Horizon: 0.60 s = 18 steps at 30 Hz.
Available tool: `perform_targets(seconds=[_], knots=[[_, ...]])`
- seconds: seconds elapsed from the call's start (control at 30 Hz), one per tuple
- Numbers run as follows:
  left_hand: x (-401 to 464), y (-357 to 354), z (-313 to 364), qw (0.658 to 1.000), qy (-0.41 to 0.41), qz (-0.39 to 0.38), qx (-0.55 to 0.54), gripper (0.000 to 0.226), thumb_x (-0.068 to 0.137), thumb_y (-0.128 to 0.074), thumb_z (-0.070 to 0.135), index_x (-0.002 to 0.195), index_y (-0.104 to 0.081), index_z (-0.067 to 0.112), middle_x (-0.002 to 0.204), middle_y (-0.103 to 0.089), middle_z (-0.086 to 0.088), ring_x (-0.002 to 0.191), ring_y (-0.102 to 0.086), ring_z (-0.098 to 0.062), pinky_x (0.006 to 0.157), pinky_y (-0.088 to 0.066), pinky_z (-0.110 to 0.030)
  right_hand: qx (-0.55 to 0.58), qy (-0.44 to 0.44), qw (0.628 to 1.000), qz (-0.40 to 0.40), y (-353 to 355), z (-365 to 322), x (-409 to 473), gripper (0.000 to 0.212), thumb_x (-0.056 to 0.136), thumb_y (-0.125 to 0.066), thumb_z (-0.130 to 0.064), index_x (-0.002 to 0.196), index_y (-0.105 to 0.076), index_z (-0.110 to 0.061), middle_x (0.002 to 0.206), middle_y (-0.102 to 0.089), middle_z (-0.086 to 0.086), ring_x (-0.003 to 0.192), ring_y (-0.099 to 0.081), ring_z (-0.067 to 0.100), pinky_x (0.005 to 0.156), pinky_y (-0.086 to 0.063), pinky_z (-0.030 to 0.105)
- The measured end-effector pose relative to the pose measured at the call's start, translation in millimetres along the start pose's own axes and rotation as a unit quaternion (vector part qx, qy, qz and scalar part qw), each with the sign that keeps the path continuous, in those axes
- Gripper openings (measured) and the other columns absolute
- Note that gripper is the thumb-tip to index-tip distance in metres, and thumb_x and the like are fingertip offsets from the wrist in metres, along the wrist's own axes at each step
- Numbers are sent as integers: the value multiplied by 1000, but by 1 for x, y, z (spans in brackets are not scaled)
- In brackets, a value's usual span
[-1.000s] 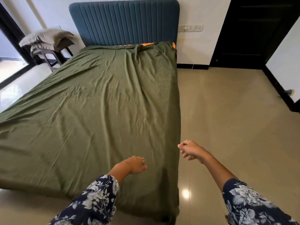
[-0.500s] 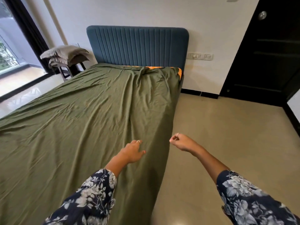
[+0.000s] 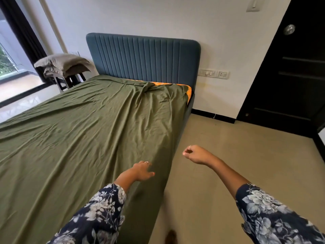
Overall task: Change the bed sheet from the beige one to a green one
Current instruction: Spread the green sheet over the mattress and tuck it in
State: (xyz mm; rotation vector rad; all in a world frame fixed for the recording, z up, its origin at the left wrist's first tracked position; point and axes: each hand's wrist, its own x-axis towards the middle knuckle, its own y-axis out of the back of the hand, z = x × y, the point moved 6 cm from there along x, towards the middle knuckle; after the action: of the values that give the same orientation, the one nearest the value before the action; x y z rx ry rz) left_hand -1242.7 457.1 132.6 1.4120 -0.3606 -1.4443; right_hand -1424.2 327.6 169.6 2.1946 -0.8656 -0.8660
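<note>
A wrinkled green sheet [image 3: 84,138] lies spread over the bed and hangs down its right side. At the head end it is bunched, and a strip of orange mattress [image 3: 182,86] shows by the blue headboard [image 3: 143,59]. My left hand [image 3: 141,172] hovers over the sheet's right edge, fingers loosely apart, holding nothing. My right hand [image 3: 196,154] floats over the floor beside the bed, curled into a loose fist with nothing in it. No beige sheet is identifiable on the bed.
Grey-beige pillows [image 3: 61,65] are stacked on a dark stool [image 3: 68,81] left of the headboard. A window [image 3: 10,67] with a dark curtain fills the left. A dark door [image 3: 290,76] stands at the right. Tan floor [image 3: 237,164] runs along the bed's right side.
The view has moved forward along the bed's right side toward the headboard. My left hand went from a fist to loosely spread fingers; my right hand stayed curled.
</note>
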Motion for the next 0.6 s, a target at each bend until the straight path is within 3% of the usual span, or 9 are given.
perform_targets(seconds=[0.23, 0.4, 0.6], knots=[[144, 113, 52, 1000, -8, 21, -8, 60, 96, -49, 40, 146, -32, 12, 151, -32, -12, 138, -33, -29, 113, -28, -35, 30, -8, 999, 25, 115, 19, 142, 22, 96, -51, -27, 106, -65, -13, 106, -66, 3, 101, -60, 18, 85, -43, 28], [236, 181, 82, 1000, -4, 2, -4, 61, 97, -48, 39, 147, -31, 10, 150, -35, -12, 137, -36, -27, 110, -30, -31, 32, 3, 999, 17, 182, 30, 226, 17, 98, -48, -31, 102, -61, -20, 89, -60, -8, 86, -57, 12, 65, -39, 21], [376, 246, 135, 1000, -12, 16, -20, 58, 98, -47, 38, 147, -31, 10, 150, -37, -11, 136, -37, -26, 110, -31, -31, 10, 13, 1000, -5, 255, 71, 359, 15, 97, -50, -28, 97, -60, -17, 88, -60, -4, 83, -57, 12, 56, -36, 19]])
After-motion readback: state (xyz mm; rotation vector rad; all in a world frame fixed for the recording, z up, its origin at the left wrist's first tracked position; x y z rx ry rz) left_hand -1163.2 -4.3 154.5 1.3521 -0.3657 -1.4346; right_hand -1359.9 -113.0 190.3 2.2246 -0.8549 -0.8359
